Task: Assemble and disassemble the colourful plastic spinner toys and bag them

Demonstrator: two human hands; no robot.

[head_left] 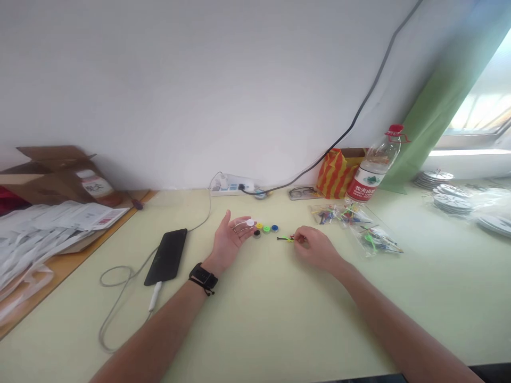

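My left hand (pixel 229 239) is turned palm up, with its thumb apart and its fingers bent around a small white round piece (pixel 250 223) at their tips. Just right of those fingertips, small round pieces in yellow (pixel 260 226), green (pixel 266 229), blue (pixel 274 228) and black (pixel 256 233) sit close together on the table. My right hand (pixel 313 247) rests on the tabletop in a pinch. From its fingertips a thin green, yellow and black piece (pixel 285 239) sticks out to the left; the rest is hidden by the fingers.
Clear bags of small coloured parts (pixel 375 239) lie right of my right hand, below a large bottle (pixel 367 170) and a striped bag (pixel 333 173). A phone (pixel 166 257) with cables lies left. Behind is a power strip (pixel 231 185); stacked discs (pixel 451 199) stand far right.
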